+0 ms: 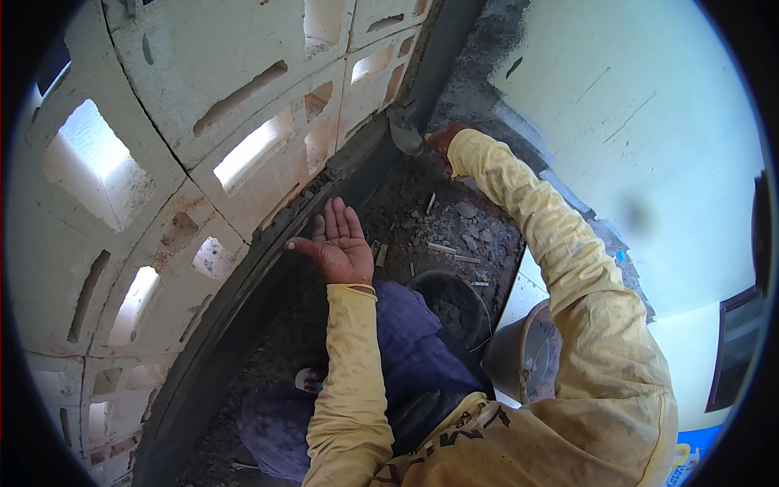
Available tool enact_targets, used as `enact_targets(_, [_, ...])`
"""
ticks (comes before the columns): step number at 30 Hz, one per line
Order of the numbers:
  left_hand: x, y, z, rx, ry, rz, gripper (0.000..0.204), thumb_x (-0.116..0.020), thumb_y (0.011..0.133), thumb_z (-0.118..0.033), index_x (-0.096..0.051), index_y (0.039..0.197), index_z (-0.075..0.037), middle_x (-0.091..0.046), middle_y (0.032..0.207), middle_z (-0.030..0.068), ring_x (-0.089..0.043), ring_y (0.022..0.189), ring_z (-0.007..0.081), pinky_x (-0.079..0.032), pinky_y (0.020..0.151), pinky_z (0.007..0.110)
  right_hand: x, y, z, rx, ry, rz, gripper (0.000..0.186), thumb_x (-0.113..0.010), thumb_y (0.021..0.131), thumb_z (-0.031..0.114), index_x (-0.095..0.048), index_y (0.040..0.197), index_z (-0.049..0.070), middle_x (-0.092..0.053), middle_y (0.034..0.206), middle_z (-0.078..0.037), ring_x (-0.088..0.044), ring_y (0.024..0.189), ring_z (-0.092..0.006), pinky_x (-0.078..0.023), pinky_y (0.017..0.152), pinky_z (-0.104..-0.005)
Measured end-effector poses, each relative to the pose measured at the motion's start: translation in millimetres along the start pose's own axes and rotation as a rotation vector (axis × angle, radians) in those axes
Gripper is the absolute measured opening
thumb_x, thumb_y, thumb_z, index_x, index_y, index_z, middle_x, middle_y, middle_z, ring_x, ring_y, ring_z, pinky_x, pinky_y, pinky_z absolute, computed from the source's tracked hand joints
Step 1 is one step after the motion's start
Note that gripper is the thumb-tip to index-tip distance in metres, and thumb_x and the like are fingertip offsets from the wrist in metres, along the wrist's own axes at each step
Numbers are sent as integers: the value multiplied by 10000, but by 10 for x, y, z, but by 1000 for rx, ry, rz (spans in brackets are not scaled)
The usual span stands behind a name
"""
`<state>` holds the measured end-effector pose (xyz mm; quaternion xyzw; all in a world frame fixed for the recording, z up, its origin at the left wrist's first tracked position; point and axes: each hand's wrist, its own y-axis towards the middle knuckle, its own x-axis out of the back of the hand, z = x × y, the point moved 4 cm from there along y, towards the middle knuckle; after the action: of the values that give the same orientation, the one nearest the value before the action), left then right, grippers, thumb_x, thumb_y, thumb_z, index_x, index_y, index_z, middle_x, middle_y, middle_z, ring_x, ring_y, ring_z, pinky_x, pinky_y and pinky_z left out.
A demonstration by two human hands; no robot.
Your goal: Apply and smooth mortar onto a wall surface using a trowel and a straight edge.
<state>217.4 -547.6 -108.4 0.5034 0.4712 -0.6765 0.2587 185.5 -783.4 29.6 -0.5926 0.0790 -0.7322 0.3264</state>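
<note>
My right hand point(445, 140) reaches far forward, closed round the handle of a trowel point(403, 131), which it mostly hides. The trowel's grey blade lies against the mortar ledge point(357, 154) at the foot of the vent-block wall point(235, 105), near the corner. Closer to me, my left hand point(341, 250) is open, palm up and fingers stretched, with nothing in it. It hovers beside the dark wet mortar along the ledge; whether it touches the ledge I cannot tell.
Rubble and wood scraps point(454, 252) cover the ground ahead. A black bucket point(445, 280) holding dark material stands by my knee, and a larger grey bucket point(519, 353) is at its right. A pale plastered wall point(649, 138) rises on the right.
</note>
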Motion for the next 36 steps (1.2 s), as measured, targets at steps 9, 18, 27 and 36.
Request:
enact_targets(9, [-19,17,-16,-15,-18,91,952,-572,665,-621,-215,1304,-12,-389,1337,213,-455,1190,303,-430,966,428,-141,-262,116,189,-237,-5,408,-521,834,427,-667,908,54,-644,827,-176,-632,790,-329,-481,758,-417])
enact_targets(18, [-62,-48,1,-12,-21,36,1003,-578,659,-634,-179,1335,-10,-344,1372,186,-425,1218,299,-421,975,414,-272,-1058,-200,506,-114,299,368,-447,902,356,-605,878,24,-568,585,-90,-558,505,-196,-455,549,-358])
enact_targets(27, [-63,-43,9,-17,15,15,812,-543,679,-650,-355,1126,2,-418,1309,206,-436,1206,295,-424,973,405,-101,-920,100,890,-595,-32,420,-436,901,371,-545,1157,55,-615,1009,-199,-581,948,-367,-455,824,-433])
enact_targets(36, [35,38,-19,0,-11,46,845,-566,685,-607,-301,1230,-19,-398,1329,205,-450,1193,316,-431,966,437,350,-328,253,795,-815,-113,430,-426,895,411,-550,1194,128,-624,1052,-129,-568,1008,-331,-422,905,-420])
